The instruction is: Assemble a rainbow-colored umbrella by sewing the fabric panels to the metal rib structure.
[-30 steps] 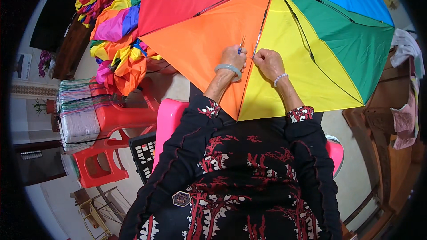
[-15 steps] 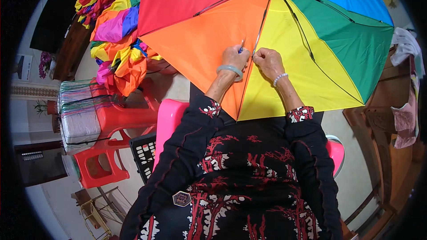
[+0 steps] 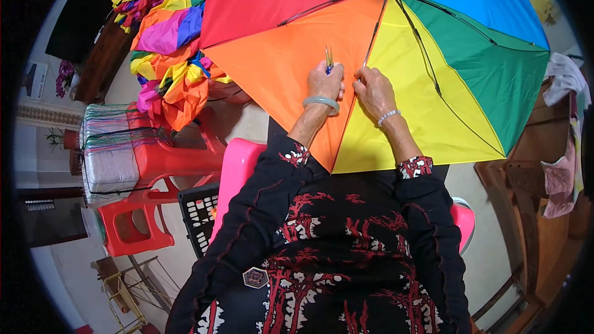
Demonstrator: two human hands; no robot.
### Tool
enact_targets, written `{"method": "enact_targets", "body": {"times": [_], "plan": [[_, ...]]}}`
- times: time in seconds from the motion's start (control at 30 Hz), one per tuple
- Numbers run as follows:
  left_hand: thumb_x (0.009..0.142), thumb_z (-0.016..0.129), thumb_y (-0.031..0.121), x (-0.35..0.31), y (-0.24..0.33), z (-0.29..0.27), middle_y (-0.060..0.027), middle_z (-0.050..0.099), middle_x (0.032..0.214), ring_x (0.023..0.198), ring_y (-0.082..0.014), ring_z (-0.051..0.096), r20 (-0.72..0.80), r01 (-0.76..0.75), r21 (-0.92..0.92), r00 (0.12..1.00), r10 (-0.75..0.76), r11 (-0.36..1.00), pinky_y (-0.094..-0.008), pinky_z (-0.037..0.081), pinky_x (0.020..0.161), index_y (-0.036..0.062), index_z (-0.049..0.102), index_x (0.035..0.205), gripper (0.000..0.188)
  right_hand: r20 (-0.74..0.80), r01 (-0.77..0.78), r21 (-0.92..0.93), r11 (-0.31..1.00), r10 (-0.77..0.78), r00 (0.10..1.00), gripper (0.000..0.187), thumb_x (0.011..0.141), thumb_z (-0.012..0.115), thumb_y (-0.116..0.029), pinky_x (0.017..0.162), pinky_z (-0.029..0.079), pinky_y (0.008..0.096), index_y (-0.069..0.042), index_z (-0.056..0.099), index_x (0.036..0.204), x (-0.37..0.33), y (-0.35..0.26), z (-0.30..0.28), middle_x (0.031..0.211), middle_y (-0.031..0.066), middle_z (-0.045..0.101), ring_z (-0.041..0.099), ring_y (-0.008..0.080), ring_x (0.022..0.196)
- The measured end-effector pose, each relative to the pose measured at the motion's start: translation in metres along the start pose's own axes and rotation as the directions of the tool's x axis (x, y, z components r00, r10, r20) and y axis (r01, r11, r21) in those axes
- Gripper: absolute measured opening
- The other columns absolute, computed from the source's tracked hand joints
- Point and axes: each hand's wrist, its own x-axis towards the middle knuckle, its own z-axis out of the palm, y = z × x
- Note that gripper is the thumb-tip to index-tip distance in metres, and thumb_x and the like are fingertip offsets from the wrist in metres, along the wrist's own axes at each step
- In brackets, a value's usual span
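Observation:
An open rainbow-coloured umbrella [image 3: 275, 55] lies spread across my lap with its black ribs and inner side showing. My left hand [image 3: 324, 83] is closed around small snips [image 3: 329, 59], whose two pointed blades stick up past the fingers, slightly apart, over the orange panel. Close by on the right, my right hand [image 3: 376, 91] pinches the umbrella rib [image 3: 375, 31] where it runs along the seam between the orange and yellow panels. Whatever fine thread may be between those fingertips is hidden.
Bundles of multicoloured fabric [image 3: 167, 37] are heaped at the far left. A red plastic stool [image 3: 170, 161] carries a wrapped white block [image 3: 111, 173] draped with coloured threads. Beside my pink seat [image 3: 238, 161] is a black tray [image 3: 199, 219] of small pale pieces. Wooden furniture [image 3: 526, 148] stands on the right.
The snips in my left hand have tipped up, so both blades now show. My right hand keeps pinching at the rib, and the umbrella has shifted slightly to the right in view.

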Motion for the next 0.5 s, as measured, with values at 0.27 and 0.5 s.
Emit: {"method": "enact_targets", "body": {"times": [0.27, 0.5], "plan": [[0.083, 0.055, 0.017, 0.0, 0.0, -0.003, -0.0025, 0.05, 0.059, 0.039, -0.0089, 0.043, 0.056, -0.01, -0.092, 0.998, 0.015, 0.996, -0.0236, 0.035, 0.034, 0.0038, 0.051, 0.08, 0.014, 0.135, -0.337, 0.654, 0.678, 0.333, 0.933, 0.005, 0.08, 0.05, -0.003, 0.04, 0.043, 0.0289, -0.003, 0.055, 0.081, 0.002, 0.008, -0.003, 0.06, 0.006, 0.051, 0.051, 0.0135, 0.046], [0.082, 0.055, 0.018, -0.005, 0.003, -0.003, -0.0016, 0.049, 0.059, 0.04, -0.008, 0.043, 0.053, -0.002, -0.085, 0.999, 0.007, 0.996, -0.0229, 0.034, 0.034, 0.0042, 0.051, 0.08, 0.014, 0.133, -0.392, 0.703, 0.593, 0.432, 0.892, 0.009, 0.081, 0.05, -0.002, 0.036, 0.039, 0.0246, -0.003, 0.054, 0.074, 0.003, 0.009, -0.031, 0.061, 0.0045, 0.052, 0.048, 0.0093, 0.044]]}}
